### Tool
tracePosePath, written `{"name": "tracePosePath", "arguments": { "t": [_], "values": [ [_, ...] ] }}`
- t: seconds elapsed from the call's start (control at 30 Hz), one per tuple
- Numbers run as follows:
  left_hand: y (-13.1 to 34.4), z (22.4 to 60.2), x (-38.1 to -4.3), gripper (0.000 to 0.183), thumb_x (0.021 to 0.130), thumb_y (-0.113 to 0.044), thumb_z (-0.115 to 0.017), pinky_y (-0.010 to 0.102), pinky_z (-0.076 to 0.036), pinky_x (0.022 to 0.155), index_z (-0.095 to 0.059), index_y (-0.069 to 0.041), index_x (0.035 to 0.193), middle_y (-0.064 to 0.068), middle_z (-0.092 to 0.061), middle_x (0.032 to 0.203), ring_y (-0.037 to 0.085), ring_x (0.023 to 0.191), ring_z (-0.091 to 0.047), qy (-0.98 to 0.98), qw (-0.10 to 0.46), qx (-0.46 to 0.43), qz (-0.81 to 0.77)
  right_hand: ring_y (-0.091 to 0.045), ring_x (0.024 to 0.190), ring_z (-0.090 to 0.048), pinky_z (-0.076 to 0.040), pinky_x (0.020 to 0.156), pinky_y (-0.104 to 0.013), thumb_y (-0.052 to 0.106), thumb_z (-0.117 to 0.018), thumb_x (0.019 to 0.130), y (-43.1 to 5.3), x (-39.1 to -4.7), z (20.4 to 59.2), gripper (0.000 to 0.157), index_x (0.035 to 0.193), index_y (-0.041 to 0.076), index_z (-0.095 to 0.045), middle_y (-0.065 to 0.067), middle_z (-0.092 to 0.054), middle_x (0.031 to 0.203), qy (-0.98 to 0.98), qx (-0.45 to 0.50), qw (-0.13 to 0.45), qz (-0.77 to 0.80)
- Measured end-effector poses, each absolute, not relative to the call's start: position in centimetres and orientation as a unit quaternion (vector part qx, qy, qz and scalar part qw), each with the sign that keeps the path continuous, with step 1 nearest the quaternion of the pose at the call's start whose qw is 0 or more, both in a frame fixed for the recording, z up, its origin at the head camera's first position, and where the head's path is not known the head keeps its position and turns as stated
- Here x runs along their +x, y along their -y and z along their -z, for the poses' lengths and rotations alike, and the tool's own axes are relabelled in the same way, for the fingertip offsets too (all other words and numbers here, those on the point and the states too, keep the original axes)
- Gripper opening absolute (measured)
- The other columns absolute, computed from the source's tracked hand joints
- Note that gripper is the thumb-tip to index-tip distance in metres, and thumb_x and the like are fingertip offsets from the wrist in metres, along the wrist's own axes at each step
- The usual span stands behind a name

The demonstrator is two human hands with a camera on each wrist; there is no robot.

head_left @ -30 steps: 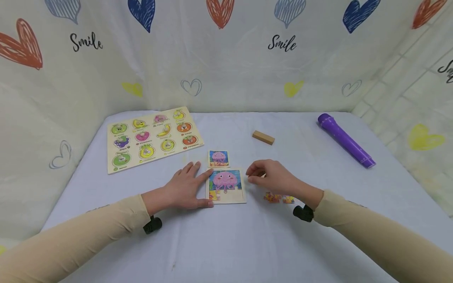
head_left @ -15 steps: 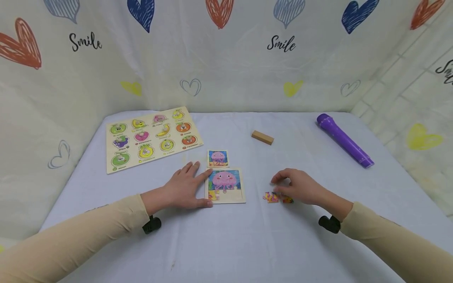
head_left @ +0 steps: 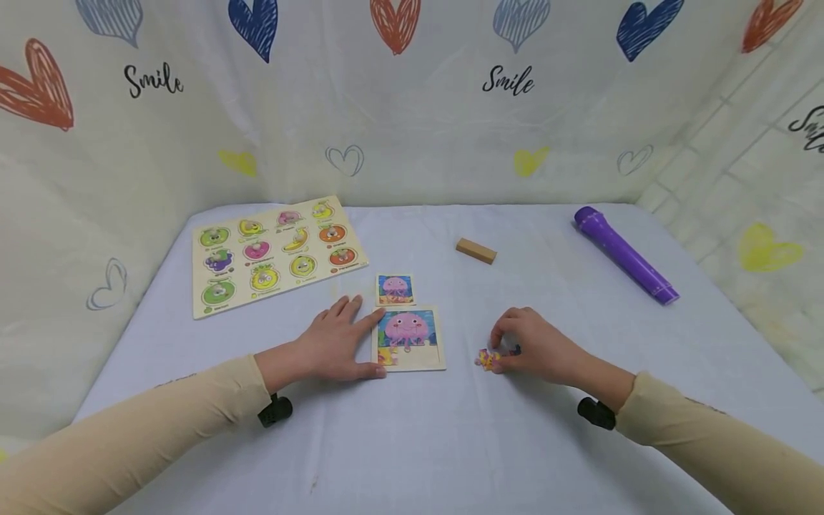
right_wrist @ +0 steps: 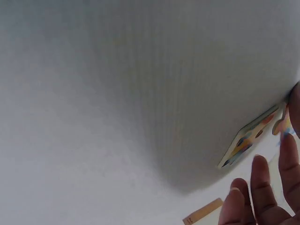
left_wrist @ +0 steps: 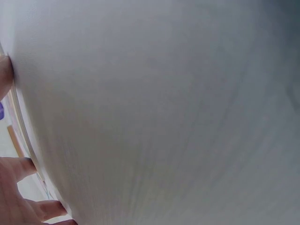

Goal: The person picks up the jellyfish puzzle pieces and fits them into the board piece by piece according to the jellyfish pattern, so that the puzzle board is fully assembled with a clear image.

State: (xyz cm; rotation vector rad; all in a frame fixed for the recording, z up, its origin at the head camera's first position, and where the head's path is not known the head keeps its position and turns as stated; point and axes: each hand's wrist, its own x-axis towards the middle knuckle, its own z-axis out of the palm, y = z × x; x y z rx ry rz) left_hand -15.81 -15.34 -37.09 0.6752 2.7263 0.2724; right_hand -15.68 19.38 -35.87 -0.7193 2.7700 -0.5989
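Note:
My left hand lies with fingers spread on the table, thumb and index finger touching the left edge of a small wooden puzzle board. The board carries a pink jellyfish picture; bare wood shows along most of its bottom row. Just above it is a small jellyfish picture card. To the right, my right hand pinches a colourful jigsaw piece between thumb and index finger, close to the tablecloth. Another jigsaw piece lies beside those fingers in the right wrist view; in the head view the hand mostly hides it.
A wooden fruit puzzle board lies at the back left. Behind the jellyfish board is a small wooden block. A purple microphone-shaped tube rests at the back right. A printed cloth hangs behind the table.
My right hand has moved from beside the jellyfish board rightward to the loose jigsaw pieces and now pinches one. The left hand stays in place on the board's edge.

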Motion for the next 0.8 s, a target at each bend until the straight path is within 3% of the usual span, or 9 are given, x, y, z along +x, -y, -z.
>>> {"name": "tracePosePath", "arguments": {
  "t": [0.23,0.4,0.5,0.67,0.8],
  "values": [
    [15.3,37.1,-15.7,0.097,0.087,-0.063,-0.07,0.069,-0.028,0.118,-0.031,-0.017,0.162,0.027,-0.02,0.167,0.051,0.154,-0.019,-0.953,0.159,0.236,-0.1,-0.015,0.089,-0.056,-0.048,0.073,-0.027,0.008,-0.085,0.08,-18.9,-15.5,35.8,0.025,0.089,0.016,-0.063,0.007,-0.067,0.09,-0.933,-0.243,0.132,0.231],
    [15.3,37.1,-15.7,0.097,0.086,-0.063,-0.07,0.069,-0.028,0.117,-0.031,-0.017,0.162,0.027,-0.021,0.167,0.051,0.154,-0.019,-0.954,0.158,0.235,-0.099,-0.015,0.084,-0.058,-0.05,0.067,-0.024,0.004,-0.077,0.088,-18.8,-15.9,35.4,0.016,0.093,0.014,-0.065,0.002,-0.066,0.09,-0.911,-0.228,0.17,0.298],
    [15.4,37.1,-15.7,0.096,0.087,-0.062,-0.07,0.069,-0.028,0.117,-0.031,-0.017,0.162,0.027,-0.021,0.167,0.051,0.153,-0.02,-0.954,0.157,0.236,-0.097,-0.016,0.084,-0.058,-0.05,0.068,-0.023,0.006,-0.075,0.091,-18.4,-16.3,35.0,0.01,0.099,0.01,-0.07,-0.001,-0.066,0.09,-0.896,-0.203,0.185,0.349],
    [15.4,37.0,-15.6,0.096,0.087,-0.062,-0.069,0.068,-0.028,0.118,-0.031,-0.016,0.162,0.027,-0.021,0.167,0.051,0.154,-0.02,-0.953,0.16,0.236,-0.097,-0.016,0.08,-0.06,-0.05,0.067,-0.025,0.016,-0.078,0.091,-16.8,-17.0,35.0,0.019,0.105,0.004,-0.072,-0.001,-0.07,0.086,-0.873,-0.138,0.224,0.41],
    [15.4,37.0,-15.6,0.096,0.087,-0.063,-0.069,0.068,-0.027,0.118,-0.031,-0.016,0.162,0.027,-0.02,0.167,0.05,0.154,-0.019,-0.953,0.161,0.235,-0.098,-0.017,0.076,-0.059,-0.05,0.064,-0.027,0.015,-0.077,0.091,-15.0,-17.3,35.0,0.019,0.104,0.002,-0.071,-0.001,-0.07,0.083,-0.858,-0.121,0.248,0.434]
  ]
}}
